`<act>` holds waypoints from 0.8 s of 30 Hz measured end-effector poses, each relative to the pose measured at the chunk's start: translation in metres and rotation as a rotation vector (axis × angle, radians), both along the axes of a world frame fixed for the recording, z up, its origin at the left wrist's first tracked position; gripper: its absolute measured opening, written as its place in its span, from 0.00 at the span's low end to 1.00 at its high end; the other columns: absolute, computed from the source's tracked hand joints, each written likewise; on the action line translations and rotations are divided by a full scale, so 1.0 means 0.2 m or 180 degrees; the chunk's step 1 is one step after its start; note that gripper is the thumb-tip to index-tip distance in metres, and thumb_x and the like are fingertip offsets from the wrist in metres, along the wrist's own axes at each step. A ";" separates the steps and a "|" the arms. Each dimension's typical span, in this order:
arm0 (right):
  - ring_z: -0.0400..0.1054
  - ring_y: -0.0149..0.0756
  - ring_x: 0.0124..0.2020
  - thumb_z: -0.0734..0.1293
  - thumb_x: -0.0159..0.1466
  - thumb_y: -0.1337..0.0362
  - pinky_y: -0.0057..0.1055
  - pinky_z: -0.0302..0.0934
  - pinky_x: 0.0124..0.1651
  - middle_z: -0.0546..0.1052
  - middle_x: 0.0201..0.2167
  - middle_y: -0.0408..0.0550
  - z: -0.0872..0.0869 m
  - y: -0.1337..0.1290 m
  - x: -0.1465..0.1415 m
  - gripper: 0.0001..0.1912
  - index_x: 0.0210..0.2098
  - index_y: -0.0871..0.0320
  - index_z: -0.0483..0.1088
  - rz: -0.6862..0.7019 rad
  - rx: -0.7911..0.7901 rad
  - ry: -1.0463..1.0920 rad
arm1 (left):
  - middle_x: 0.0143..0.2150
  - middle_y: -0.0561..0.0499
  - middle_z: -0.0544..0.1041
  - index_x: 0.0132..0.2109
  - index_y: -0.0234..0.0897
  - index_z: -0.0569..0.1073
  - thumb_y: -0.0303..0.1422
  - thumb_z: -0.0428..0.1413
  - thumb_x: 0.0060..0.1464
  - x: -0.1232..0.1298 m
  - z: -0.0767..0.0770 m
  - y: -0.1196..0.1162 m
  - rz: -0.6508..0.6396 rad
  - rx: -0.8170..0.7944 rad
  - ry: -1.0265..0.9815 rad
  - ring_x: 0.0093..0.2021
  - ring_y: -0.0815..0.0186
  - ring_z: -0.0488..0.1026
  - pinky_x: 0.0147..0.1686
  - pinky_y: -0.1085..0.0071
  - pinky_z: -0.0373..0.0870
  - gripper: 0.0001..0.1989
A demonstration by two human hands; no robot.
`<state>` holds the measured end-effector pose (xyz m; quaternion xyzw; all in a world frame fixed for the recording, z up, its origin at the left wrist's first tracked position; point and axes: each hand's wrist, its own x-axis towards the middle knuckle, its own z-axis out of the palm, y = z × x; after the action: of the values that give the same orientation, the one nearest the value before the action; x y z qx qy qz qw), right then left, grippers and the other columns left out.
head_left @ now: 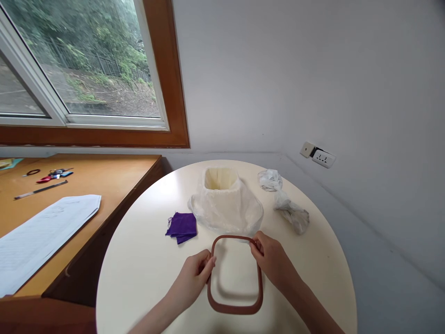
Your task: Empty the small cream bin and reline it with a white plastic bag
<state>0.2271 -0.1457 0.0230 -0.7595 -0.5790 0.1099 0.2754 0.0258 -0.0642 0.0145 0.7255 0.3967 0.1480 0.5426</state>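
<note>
A brown, rounded-square bin rim ring (235, 309) is held above the near part of the table, tilted so its open middle shows the tabletop. My left hand (196, 273) pinches its left side between thumb and fingers. At its upper right corner, my right hand (273, 257) grips the frame the same way. Just beyond stands a small bin lined with a translucent white plastic bag (224, 204); the bag is folded over the bin's mouth and spreads round its base on the table.
A folded purple cloth (182, 227) lies left of the bin. Crumpled plastic bags (291, 211) rest at the right on the round cream table (146, 260). A wooden desk (121, 174) with papers (52, 232), a pen (41, 189) and small items adjoins at left. Wall sockets (324, 157) are at right.
</note>
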 end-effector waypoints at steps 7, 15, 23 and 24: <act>0.59 0.35 0.18 0.54 0.61 0.57 0.33 0.53 0.24 0.65 0.16 0.42 0.09 0.11 0.07 0.15 0.21 0.52 0.61 0.0116 0.0379 0.0184 | 0.20 0.54 0.62 0.22 0.38 0.57 0.43 0.44 0.54 -0.08 0.00 0.10 -0.0261 0.0583 0.0746 0.20 0.69 0.55 0.21 0.73 0.48 0.17; 0.64 0.32 0.24 0.65 0.53 0.60 0.26 0.54 0.28 0.70 0.21 0.41 0.23 0.49 0.27 0.19 0.44 0.58 0.67 -0.0077 0.0174 0.0257 | 0.19 0.54 0.61 0.21 0.38 0.58 0.44 0.45 0.52 -0.11 0.00 0.17 -0.0281 0.0710 0.0856 0.19 0.70 0.53 0.20 0.73 0.46 0.18; 0.64 0.28 0.18 0.58 0.58 0.59 0.26 0.54 0.25 0.71 0.18 0.42 0.36 0.61 0.33 0.13 0.20 0.58 0.61 -0.0037 0.0341 0.0470 | 0.16 0.54 0.59 0.17 0.39 0.57 0.45 0.49 0.49 -0.15 -0.02 0.23 -0.0180 0.0764 0.0904 0.17 0.69 0.50 0.20 0.70 0.43 0.20; 0.65 0.29 0.19 0.58 0.58 0.59 0.26 0.55 0.25 0.71 0.18 0.42 0.39 0.62 0.33 0.12 0.21 0.58 0.62 -0.0047 0.0462 0.0567 | 0.15 0.54 0.60 0.16 0.39 0.57 0.45 0.50 0.48 -0.15 -0.01 0.25 -0.0139 0.0821 0.0876 0.16 0.69 0.50 0.20 0.69 0.43 0.20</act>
<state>0.2926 -0.0217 0.1008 -0.7291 -0.5531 0.1327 0.3807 -0.0051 -0.0151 0.0122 0.8108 0.4290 0.0852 0.3889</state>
